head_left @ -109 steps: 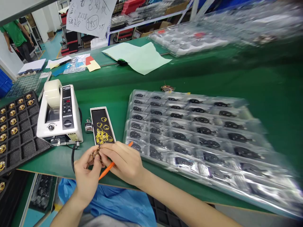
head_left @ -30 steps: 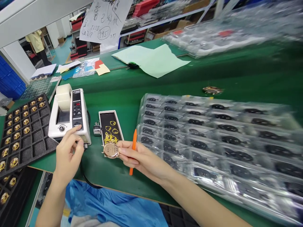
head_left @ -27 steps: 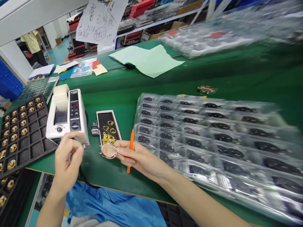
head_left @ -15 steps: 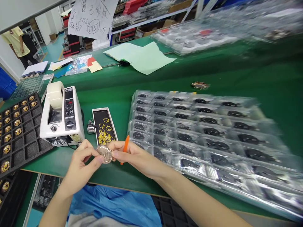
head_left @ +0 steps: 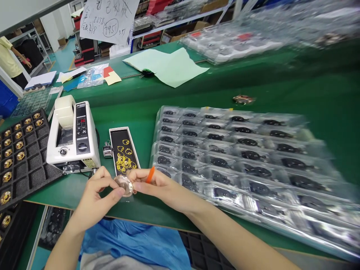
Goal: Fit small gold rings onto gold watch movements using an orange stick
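Note:
A round rose-gold watch case (head_left: 125,185) is held up between both hands, just in front of the long tray. Thumb and finger of my left hand (head_left: 97,198) pinch its left edge. My right hand (head_left: 157,187) grips the opposite edge near the lugs. An orange stick-like tool (head_left: 151,174) pokes up from the same right hand; its lower part is hidden. Behind the case, the white-rimmed tray (head_left: 132,144) holds several thin yellow rings (head_left: 125,161). A silver tally counter (head_left: 107,150) sits against that tray's left side.
At left stand a white tape dispenser (head_left: 75,140) and a black foam tray (head_left: 36,176) of gold watch cases. Stacked clear plastic trays (head_left: 197,150) with dark parts fill the right. Another rose-gold piece (head_left: 243,99) lies behind them. A person (head_left: 9,62) is at far left.
The watch case has tilted between my fingers, showing more of its rim. The orange tool leans differently, and its lower end no longer shows below my right hand.

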`<state>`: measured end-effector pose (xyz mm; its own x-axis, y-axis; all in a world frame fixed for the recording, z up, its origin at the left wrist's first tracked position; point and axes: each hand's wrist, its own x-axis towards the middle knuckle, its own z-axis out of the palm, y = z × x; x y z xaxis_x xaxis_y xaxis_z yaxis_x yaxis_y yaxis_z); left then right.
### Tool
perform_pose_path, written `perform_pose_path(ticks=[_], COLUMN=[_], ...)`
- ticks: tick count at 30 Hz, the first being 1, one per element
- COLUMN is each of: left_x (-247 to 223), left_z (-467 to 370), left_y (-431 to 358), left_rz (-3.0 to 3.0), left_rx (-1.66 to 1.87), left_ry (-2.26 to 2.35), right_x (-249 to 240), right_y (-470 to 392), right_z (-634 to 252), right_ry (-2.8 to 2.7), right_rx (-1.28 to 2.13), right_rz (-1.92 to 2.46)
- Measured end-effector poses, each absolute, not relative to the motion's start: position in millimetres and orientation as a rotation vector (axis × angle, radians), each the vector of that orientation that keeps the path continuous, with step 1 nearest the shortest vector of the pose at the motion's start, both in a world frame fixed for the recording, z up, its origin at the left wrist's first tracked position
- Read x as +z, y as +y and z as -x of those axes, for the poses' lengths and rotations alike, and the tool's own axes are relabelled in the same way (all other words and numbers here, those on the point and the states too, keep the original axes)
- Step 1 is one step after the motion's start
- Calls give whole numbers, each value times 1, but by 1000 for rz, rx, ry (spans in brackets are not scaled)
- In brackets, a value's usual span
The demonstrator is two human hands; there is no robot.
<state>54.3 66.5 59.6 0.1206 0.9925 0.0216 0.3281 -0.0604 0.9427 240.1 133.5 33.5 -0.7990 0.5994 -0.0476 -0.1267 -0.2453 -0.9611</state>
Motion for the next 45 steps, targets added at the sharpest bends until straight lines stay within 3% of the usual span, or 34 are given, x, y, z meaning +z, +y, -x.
perform_pose_path(ticks=[25, 34, 37, 41, 45], left_x=[50, 52, 55, 52, 43], left_z=[-64, -66, -56, -55, -70], left_y=[70, 62, 60, 61, 63], left_rz=[-1480, -1704, -1771, -1839, -1856], left_rx=[1053, 936, 1065, 1419, 1374], left_ry=[1430, 1797, 1868, 1635, 1251], right_x=[33, 26, 27, 27, 23], right_y=[133, 132, 133, 132, 128], right_z=[-240, -240, -241, -241, -240], right_ry=[-1560, -1605, -1606, -1608, -1502], right_rx=[2060, 1987, 1979, 1988, 2074], right_rz=[566, 613, 613, 561, 382])
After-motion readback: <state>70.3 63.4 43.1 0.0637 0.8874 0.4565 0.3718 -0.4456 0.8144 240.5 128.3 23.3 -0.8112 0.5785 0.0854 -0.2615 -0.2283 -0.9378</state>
